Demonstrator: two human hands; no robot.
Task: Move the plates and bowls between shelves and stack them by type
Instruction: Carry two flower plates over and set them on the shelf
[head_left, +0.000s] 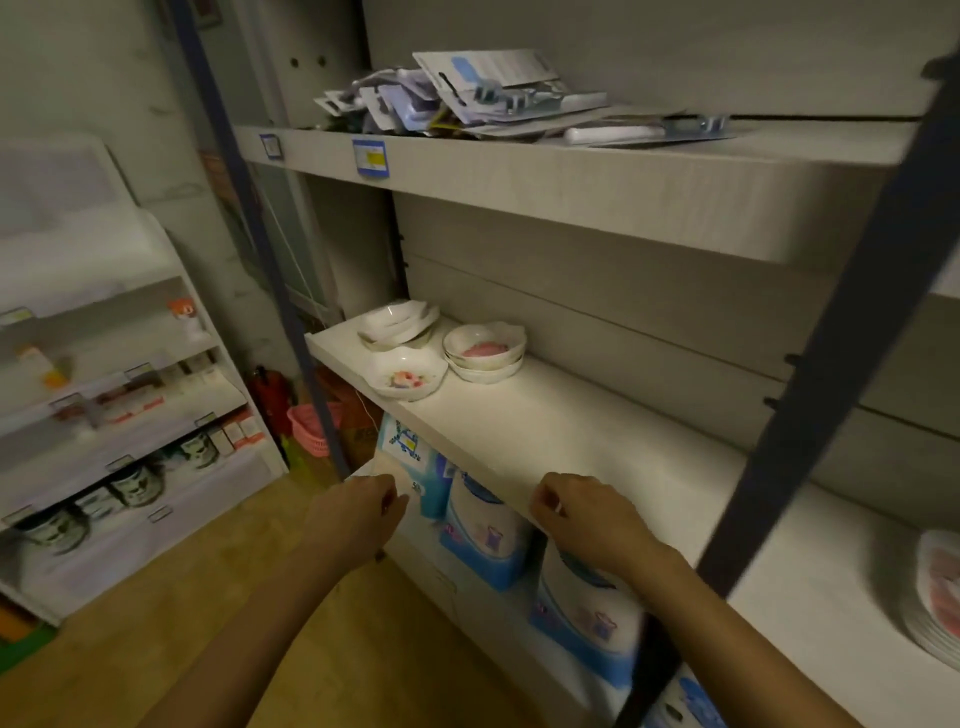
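On the middle shelf (571, 431), at its far left end, stand three groups of dishes. A stack of white square-ish dishes (397, 323) leans at the back. A stack of round bowls with a pink pattern (485, 351) stands to its right. A single floral bowl (407, 373) sits nearest the front edge. A stack of plates with a pink pattern (937, 597) shows at the far right edge of the same shelf. My left hand (358, 512) and my right hand (582, 512) hover in front of the shelf edge, fingers loosely curled, holding nothing.
The top shelf (519, 171) holds a pile of packaged goods (467, 93). Blue-and-white packs (488, 525) fill the shelf below. A dark upright post (810, 395) crosses the right side. A display rack of jars (104, 467) stands left, with a pink basket (309, 426) on the floor.
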